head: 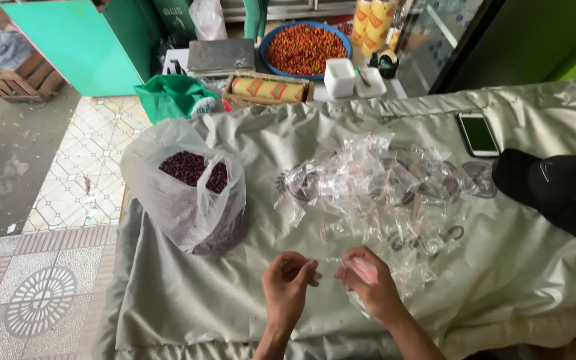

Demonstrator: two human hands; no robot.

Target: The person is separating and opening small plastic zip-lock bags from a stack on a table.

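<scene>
My left hand [288,283] and my right hand [371,283] are close together near the front edge of a cloth-covered table [188,293]. Both pinch one small clear plastic bag [361,268] stretched between them; most of the bag lies against my right hand. A heap of several small clear plastic bags [385,190] lies just beyond my hands. To the left stands an open clear plastic sack of dark red beans [191,183].
A white phone [478,133] and a black cap [558,190] lie at the table's right. Behind the table are a blue basin of red and yellow chillies [305,48], a green bag [171,97], a box of rolls [268,90] and white containers [339,77]. Tiled floor lies to the left.
</scene>
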